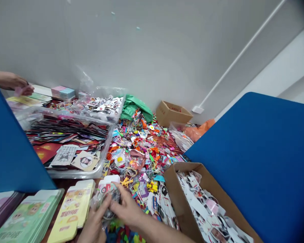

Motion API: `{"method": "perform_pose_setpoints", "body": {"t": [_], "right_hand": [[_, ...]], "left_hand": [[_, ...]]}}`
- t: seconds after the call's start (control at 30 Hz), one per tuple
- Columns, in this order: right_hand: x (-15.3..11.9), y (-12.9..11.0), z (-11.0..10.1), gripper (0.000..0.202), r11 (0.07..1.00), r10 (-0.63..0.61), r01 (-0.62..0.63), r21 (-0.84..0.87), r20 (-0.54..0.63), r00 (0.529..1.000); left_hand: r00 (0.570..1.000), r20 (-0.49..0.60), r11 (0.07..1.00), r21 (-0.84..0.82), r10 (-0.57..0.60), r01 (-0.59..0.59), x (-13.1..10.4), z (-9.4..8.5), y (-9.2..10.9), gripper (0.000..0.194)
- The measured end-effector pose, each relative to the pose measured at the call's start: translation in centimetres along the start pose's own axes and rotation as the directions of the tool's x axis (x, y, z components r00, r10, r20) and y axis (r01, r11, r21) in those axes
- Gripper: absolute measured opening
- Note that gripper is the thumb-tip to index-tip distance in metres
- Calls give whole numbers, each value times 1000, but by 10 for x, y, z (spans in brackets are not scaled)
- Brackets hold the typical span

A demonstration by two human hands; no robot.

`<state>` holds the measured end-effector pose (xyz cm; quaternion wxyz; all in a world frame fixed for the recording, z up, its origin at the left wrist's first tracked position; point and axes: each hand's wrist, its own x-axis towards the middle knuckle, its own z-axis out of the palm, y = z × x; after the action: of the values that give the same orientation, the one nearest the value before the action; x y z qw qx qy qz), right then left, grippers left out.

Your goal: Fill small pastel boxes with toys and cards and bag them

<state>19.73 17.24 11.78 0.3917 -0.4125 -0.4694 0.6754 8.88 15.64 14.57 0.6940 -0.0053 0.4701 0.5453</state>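
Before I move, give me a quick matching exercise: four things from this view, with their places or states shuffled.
Things:
1. yellow cartons
2. plastic-wrapped item
3. green bag
4. nearer cardboard box

Places or states:
A. held between left hand and right hand
B. holding mostly white pieces
C. beside green cartons
D. crumpled near the grey wall

Pairs: 1-C, 2-A, 3-D, 4-B

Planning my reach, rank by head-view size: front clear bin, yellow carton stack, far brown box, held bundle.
Front clear bin
Yellow carton stack
Unsure, unranked: far brown box, held bundle (partly hidden)
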Motion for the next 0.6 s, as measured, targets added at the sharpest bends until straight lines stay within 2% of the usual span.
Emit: {"method": "perform_pose_setpoints", "body": {"t": [0.1, 0.13, 0.17, 0.2, 0.3, 0.4, 0.47, 0.6], "right_hand": [[22, -19, -32, 60, 934, -47, 94, -344, 141, 989], [35, -30, -49, 51, 854, -97, 120, -506, 71, 993], [51, -42, -67, 41, 736, -168, 74, -672, -75, 983], [67, -53, -85, 35, 694, -224, 25, -720, -182, 957], [110, -73, -133, 34, 647, -319, -112, -754, -400, 859], [133, -73, -161, 21, 646, -354, -191, -739, -512, 783], [139, -69, -171, 13, 671, -393, -168, -722, -539, 745], [136, -69, -186, 39, 748, -510, 20, -663, -557, 655]], "left_hand": [[999, 31, 999, 22, -44, 43, 2, -9, 2, 41], [998, 32, 999, 24, -48, 47, 2, -12, 3, 40], [998, 26, 998, 24, -51, 50, 2, -15, 4, 39], [998, 19, 998, 28, -60, 59, 2, -18, 4, 39], [994, 50, 994, 54, -100, 97, 2, -28, 2, 42], [991, 61, 991, 73, -115, 111, 3, -38, -1, 44], [994, 31, 992, 75, -102, 100, 4, -41, -1, 44], [995, 7, 994, 46, -98, 98, 4, -38, -2, 42]]}}
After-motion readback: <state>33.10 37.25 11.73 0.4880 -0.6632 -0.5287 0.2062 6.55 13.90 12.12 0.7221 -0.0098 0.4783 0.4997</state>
